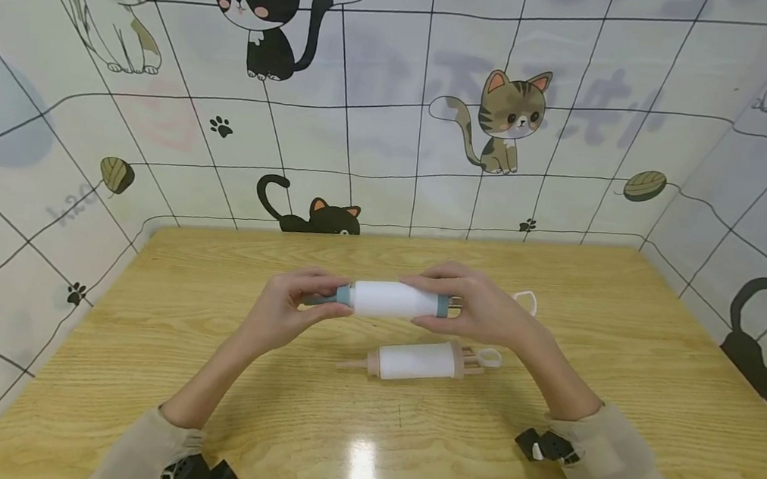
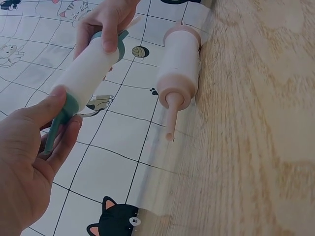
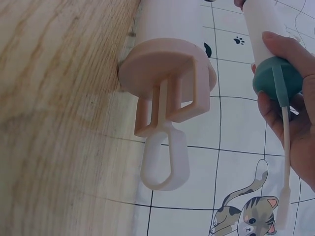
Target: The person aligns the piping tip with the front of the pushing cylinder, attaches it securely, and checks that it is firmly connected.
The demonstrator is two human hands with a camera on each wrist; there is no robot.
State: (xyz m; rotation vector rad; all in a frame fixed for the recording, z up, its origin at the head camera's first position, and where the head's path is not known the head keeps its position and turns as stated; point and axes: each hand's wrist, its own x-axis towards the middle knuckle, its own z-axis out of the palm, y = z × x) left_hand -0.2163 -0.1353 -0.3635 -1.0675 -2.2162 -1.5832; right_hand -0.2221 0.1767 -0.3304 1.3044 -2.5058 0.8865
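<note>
Level above the table, both hands hold a white tube with teal ends (image 1: 392, 301). My left hand (image 1: 281, 310) pinches the teal cap at its narrow-spout end between thumb and fingers; the left wrist view shows the teal spout (image 2: 53, 132) running beside the palm. Around the opposite teal collar (image 3: 278, 76) curls my right hand (image 1: 480, 309). A thin white rod with a loop (image 1: 526, 301) sticks out past that hand. Below, a similar white tube with pink-beige ends (image 1: 417, 360) lies on the table, spout leftward, its white pull loop (image 3: 165, 160) to the right.
The wooden table (image 1: 207, 376) carries the second tube near its middle. A white cloth or sheet wall (image 1: 385, 141) printed with cats and grid lines stands behind and along the sides. Black wrist cameras (image 1: 198, 474) are strapped at both sleeves.
</note>
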